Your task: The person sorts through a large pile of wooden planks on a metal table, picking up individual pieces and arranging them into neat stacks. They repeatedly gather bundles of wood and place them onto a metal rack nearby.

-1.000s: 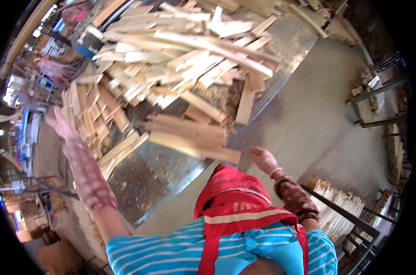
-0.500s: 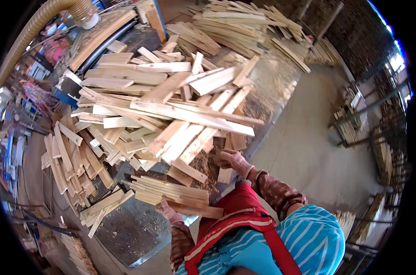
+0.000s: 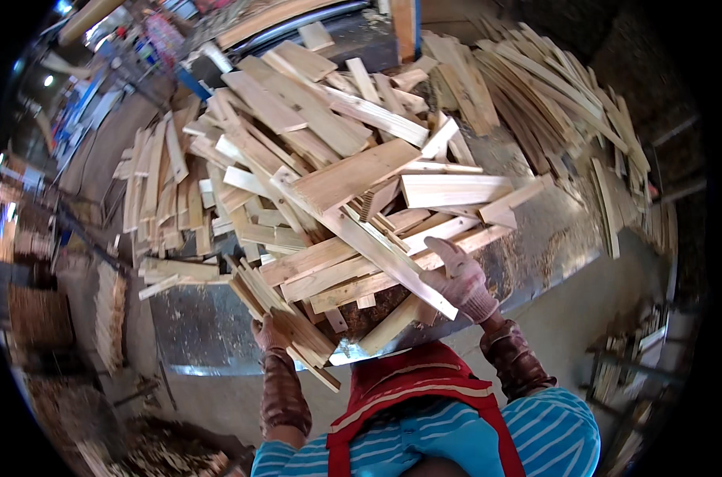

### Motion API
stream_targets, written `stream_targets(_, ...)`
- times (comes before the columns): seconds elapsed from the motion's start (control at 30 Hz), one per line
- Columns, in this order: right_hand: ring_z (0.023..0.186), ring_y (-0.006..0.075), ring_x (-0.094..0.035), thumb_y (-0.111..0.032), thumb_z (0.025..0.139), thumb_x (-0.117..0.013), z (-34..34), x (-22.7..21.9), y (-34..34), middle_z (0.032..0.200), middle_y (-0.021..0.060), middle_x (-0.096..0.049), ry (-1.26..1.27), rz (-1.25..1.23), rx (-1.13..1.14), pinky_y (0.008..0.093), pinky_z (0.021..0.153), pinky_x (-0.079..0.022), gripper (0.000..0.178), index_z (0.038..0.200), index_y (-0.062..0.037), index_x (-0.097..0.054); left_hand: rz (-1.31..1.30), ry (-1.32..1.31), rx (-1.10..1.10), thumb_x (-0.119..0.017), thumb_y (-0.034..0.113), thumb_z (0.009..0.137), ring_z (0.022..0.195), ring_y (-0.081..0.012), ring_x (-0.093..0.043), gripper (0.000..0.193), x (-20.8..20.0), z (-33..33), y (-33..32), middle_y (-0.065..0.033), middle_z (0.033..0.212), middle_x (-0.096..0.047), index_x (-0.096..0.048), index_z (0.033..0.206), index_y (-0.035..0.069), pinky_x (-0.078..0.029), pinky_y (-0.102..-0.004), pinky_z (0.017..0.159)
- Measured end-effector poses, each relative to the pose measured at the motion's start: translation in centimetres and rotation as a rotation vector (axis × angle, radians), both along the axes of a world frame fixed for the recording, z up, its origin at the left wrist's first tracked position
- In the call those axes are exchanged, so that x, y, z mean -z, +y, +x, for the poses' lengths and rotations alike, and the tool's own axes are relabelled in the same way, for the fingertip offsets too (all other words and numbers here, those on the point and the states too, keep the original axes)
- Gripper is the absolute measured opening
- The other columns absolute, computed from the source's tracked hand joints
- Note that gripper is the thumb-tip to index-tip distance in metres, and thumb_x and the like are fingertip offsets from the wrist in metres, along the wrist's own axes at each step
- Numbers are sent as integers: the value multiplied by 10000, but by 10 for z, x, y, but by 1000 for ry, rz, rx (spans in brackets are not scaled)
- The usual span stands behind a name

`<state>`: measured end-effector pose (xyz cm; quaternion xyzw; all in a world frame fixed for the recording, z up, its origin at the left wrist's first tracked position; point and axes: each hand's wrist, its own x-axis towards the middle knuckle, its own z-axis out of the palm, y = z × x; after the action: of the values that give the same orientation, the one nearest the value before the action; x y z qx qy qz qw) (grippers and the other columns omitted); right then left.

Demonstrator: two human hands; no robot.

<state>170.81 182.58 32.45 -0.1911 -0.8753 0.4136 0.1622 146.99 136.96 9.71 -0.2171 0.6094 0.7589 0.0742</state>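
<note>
My gloved left hand point(image 3: 267, 334) is closed on the outer side of a small stack of narrow wooden boards point(image 3: 285, 316) at the table's front edge. Part of its grip is hidden behind the stack, whose near end juts past the edge. To the right, my gloved right hand point(image 3: 460, 282) is open, thumb and fingers spread, right beside the near end of a long pale board point(image 3: 377, 258). I cannot tell whether it touches that board. The long board lies slanted over a jumbled heap of planks, with a wide brown plank point(image 3: 357, 175) across it.
The dark metal table point(image 3: 210, 322) carries the heap and sawdust. Longer slats point(image 3: 536, 103) are piled at the far right, more short boards point(image 3: 158, 175) at the left. A machine with a roller point(image 3: 305, 28) stands at the back. Concrete floor point(image 3: 552, 326) shows on the right.
My view has turned, so the heap appears rotated. The right hand has moved forward to the long board's end and spread its fingers. The left hand stays on the stack, now angled toward me.
</note>
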Motion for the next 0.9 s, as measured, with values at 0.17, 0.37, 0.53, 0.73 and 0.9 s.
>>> stream_targets(0.17, 1054, 368, -677, -435, 879, -686, 3, 32, 0, 1130, 152, -697, -639, 37, -170, 468, 888, -544, 713, 1485, -154, -437, -524, -194, 62, -708, 365, 903, 1070, -332, -637, 649, -8, 21, 39, -167, 1348, -549, -415, 1424, 113, -582, -485, 801)
stream_targets(0.37, 905, 341, -711, -375, 932, -628, 11, -21, 54, 990, 136, -725, -506, -43, -246, 472, 801, -562, 579, 1454, -185, -465, -930, -186, 146, -708, 564, 821, 1173, -478, -595, 856, 4, 31, 25, -262, 1366, -558, -390, 1468, 102, -473, -531, 1025)
stream_targets(0.53, 881, 353, -708, -393, 953, -605, -40, -46, 84, 1037, 163, -713, -614, 392, -33, 481, 793, -569, 577, 1472, -192, -454, -1065, -366, 196, -746, 518, 799, 1264, -462, -536, 941, -30, 27, 42, -276, 1406, -519, -335, 1549, 126, -431, -518, 1074)
stream_targets(0.73, 853, 363, -709, -328, 932, -656, -48, -3, 42, 1028, 210, -702, 5, 377, 202, 484, 728, -574, 596, 1463, -121, -484, -883, 106, 53, -699, 282, 917, 1422, -394, -419, 787, -73, 40, 37, -258, 1546, -395, -318, 1566, 51, -358, -446, 1159)
stream_targets(0.9, 822, 415, -676, -358, 855, -736, 9, 85, -35, 1040, 211, -666, -51, 321, 26, 506, 658, -561, 839, 1528, -55, -339, -320, 468, 1, -561, 44, 985, 1064, -173, -590, 369, -177, 69, 97, -86, 1152, -641, -536, 1341, -50, -462, -302, 970)
